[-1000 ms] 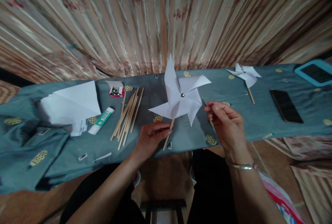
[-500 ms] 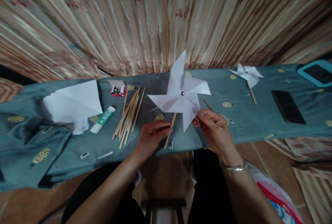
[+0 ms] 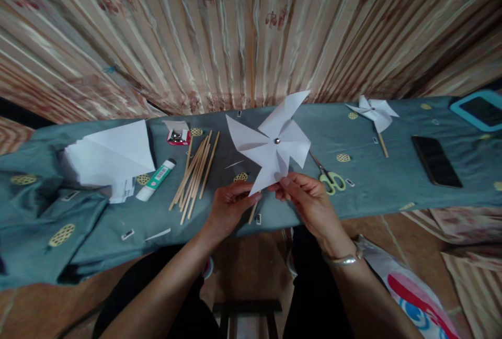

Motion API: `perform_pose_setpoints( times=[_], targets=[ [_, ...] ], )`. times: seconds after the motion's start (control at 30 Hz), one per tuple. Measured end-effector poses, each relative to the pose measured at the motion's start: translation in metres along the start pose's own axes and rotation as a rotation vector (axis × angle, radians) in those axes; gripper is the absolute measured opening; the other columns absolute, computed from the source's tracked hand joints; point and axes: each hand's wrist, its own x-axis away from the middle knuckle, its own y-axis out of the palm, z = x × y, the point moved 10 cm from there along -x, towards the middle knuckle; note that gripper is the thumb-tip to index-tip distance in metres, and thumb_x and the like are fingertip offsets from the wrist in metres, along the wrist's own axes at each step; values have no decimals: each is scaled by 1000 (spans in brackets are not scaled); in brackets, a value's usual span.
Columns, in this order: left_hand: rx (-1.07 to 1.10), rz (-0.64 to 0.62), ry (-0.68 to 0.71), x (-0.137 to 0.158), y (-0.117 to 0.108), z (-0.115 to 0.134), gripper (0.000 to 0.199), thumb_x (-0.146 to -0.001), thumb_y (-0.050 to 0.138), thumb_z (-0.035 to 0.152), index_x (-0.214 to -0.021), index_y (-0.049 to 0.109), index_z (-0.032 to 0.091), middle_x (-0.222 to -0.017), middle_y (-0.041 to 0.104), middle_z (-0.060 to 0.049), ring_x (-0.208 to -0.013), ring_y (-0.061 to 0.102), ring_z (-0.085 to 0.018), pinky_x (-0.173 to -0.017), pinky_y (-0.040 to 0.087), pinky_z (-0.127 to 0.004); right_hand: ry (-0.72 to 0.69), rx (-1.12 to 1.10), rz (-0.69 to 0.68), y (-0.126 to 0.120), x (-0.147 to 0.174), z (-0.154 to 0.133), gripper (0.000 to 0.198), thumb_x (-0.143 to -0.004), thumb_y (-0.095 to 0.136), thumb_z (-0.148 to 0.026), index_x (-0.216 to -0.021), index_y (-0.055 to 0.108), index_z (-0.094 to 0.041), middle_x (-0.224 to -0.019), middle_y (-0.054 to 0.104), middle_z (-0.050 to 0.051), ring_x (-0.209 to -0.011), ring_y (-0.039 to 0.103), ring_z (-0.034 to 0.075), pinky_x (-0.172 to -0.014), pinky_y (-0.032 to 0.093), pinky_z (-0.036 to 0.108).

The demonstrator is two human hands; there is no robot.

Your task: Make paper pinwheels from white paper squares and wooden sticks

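Observation:
A white paper pinwheel (image 3: 270, 158) with a shiny metal pin at its centre is held above the near edge of the table. My left hand (image 3: 227, 207) pinches its wooden stick (image 3: 253, 214), partly hidden behind the paper. With thumb and fingers, my right hand (image 3: 308, 203) grips the edge of a lower blade. Right of that hand lie scissors (image 3: 333, 183) with pale green handles. Several loose wooden sticks (image 3: 198, 171) rest to the left of my left hand.
Leftward on the green cloth (image 3: 94, 237) are a paper stack (image 3: 113, 150), a glue stick (image 3: 157, 179) and a red box (image 3: 179, 138) of metal pins. A second pinwheel (image 3: 375, 112), a phone (image 3: 436, 162) and a blue-framed device (image 3: 457, 104) lie rightward. A curtain (image 3: 235, 41) hangs behind.
The pinwheel's blades have turned clockwise about the pin. My right hand has moved left and slightly down with a blade, uncovering the scissors' handles. My left hand has stayed on the stick.

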Motion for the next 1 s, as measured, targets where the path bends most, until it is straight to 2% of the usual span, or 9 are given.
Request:
perform_pose_setpoints(
  times=[0.17,0.27,0.4,0.5,0.63,0.73,1.0],
  targets=[
    [60,-35,-19,0,9,0,21,-73,78,35,-90,81,22,-91,79,-4,-91,72,-23,-89,54,-35,-15,61,-84,17,2,0,29,-77,75,-50,-70,73,-22,-69,72,2,-59,58,11,-59,47,26],
    [95,-50,-12,-2,13,5,19,-71,79,35,-85,81,21,-86,79,-4,-84,73,-22,-83,56,-32,-25,105,-131,24,4,-2,31,-79,73,-51,-69,73,-21,-67,70,1,-59,57,11,-58,47,25],
    [95,11,-15,-4,8,6,20,-66,82,33,-80,81,20,-86,79,-5,-82,72,-22,-79,56,-31,-67,177,-114,18,5,-7,35,-79,72,-55,-67,71,-22,-61,68,0,-53,54,11,-53,45,25],
    [128,61,-40,-5,4,4,22,-64,82,32,-82,81,20,-85,78,-4,-81,71,-20,-78,55,-31,-134,367,-46,9,9,-11,35,-82,68,-53,-66,69,-21,-60,66,0,-54,54,12,-53,42,25],
    [186,115,-81,-6,1,6,21,-62,82,30,-81,81,21,-80,78,-3,-78,69,-18,-78,54,-30,-168,632,-55,13,13,-6,27,-86,66,-46,-82,73,-21,-73,72,2,-63,60,15,-59,44,27],
    [234,159,-70,-8,1,9,22,-60,83,31,-80,81,21,-79,78,-4,-76,68,-17,-77,54,-30,-153,640,-61,20,13,-2,24,-86,66,-43,-87,74,-20,-75,74,3,-66,63,16,-62,45,27],
    [332,199,-39,-16,-2,11,32,-58,86,33,-86,80,19,-85,78,-5,-80,69,-18,-83,54,-33,-206,585,-30,33,4,-11,21,-87,62,-38,-80,73,-20,-69,70,0,-63,58,14,-60,43,26]
  ],
)
